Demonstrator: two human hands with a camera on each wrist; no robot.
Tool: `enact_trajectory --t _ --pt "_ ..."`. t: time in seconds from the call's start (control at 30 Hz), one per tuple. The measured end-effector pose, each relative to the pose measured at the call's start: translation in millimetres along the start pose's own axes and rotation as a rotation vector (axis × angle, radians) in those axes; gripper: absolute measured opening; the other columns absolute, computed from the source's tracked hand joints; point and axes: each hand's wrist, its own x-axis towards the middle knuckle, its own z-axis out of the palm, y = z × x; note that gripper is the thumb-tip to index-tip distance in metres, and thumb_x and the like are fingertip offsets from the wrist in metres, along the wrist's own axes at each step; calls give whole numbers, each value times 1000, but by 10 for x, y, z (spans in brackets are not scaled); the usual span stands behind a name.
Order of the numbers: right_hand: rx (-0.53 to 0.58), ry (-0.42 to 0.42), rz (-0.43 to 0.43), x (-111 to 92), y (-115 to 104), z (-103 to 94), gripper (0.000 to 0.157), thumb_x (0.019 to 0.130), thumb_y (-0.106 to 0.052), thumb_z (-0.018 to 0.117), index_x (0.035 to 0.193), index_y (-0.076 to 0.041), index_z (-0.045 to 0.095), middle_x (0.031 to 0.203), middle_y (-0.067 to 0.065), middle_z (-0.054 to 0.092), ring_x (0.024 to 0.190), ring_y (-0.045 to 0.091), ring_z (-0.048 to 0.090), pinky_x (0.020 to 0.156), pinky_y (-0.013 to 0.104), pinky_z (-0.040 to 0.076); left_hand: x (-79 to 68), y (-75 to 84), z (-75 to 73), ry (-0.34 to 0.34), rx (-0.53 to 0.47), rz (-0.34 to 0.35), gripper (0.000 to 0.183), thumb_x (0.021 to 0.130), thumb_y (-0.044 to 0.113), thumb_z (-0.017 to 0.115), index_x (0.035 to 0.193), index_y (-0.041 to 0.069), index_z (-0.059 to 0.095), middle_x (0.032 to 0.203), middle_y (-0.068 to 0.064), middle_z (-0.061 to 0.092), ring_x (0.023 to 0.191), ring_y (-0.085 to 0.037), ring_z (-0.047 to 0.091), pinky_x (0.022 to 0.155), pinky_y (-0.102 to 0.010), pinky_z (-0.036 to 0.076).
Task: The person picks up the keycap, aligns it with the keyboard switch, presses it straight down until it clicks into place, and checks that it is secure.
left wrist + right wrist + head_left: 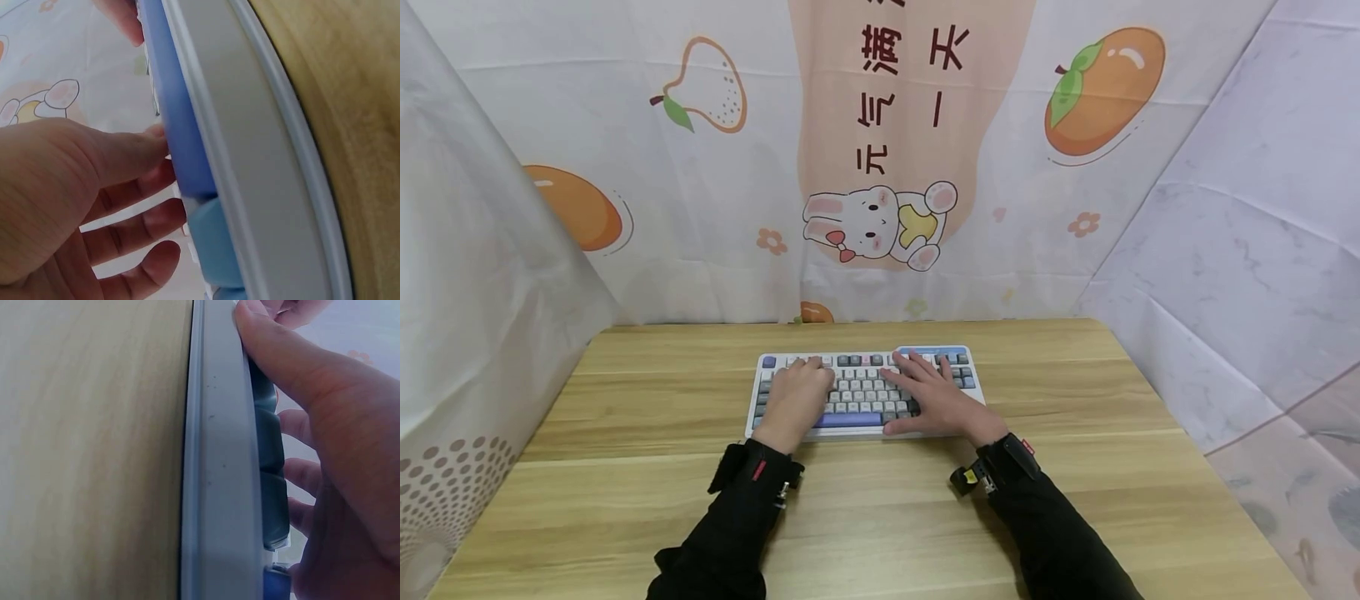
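Observation:
A white keyboard (865,397) with grey, white and blue keys lies on the wooden table. Over its left part is my left hand (799,402), fingers bent down to the keys. The left wrist view shows the thumb beside the long blue space bar (178,119), with the other fingers loosely bent at the keys. My right hand (936,402) spreads its fingers across the right-hand keys. Its thumb (281,353) rests near the front rim, by several dark keys (270,440). Neither hand grips anything; which keys are pressed is hidden.
The wooden table (880,517) extends around the keyboard. Behind it hangs a white printed curtain (722,208) with fruit, a rabbit and writing. More cloth hangs at the left (467,250) and right (1247,225) sides.

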Motion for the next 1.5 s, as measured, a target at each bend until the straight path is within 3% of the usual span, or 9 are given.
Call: enact_trajectory --t 0.23,0.47,0.77,0.97,1.27,1.5 --pt "-3 0 3 5 -5 -5 90 76 -71 55 149 -23 31 157 10 19 142 34 11 104 68 4 -3 -17 -28 -25 6 24 14 83 4 63 81 13 73 86 -6 66 75 -25 61 58 -42 52" --pt "-9 -9 21 4 0 -5 90 77 -70 55 150 -24 30 157 9 18 142 33 9 104 68 4 3 0 -27 -63 5 23 11 85 22 68 85 13 74 92 -6 65 81 -26 61 62 -40 53" --pt "-8 -8 19 3 9 7 91 76 -72 54 150 -24 30 157 9 17 142 34 9 104 68 3 21 -7 17 11 -113 19 9 82 11 70 74 13 72 74 -1 63 71 -20 59 59 -35 49" --pt "-9 2 12 4 22 14 91 76 -72 54 149 -24 31 157 9 18 142 34 10 104 69 4 33 13 36 -1 -105 -8 8 83 12 69 78 15 73 78 0 62 73 -20 58 59 -35 49" --pt "0 2 14 11 16 9 90 76 -71 55 149 -24 31 157 9 19 142 33 10 104 68 4 36 13 28 -5 -56 35 4 84 13 69 86 12 73 85 -4 65 77 -22 60 64 -35 52" --pt "-6 5 5 15 19 20 91 76 -71 54 149 -23 31 157 10 19 142 34 10 104 69 4 33 -8 59 -10 -154 -2 5 83 9 69 84 11 73 83 -3 65 77 -22 60 66 -37 51"
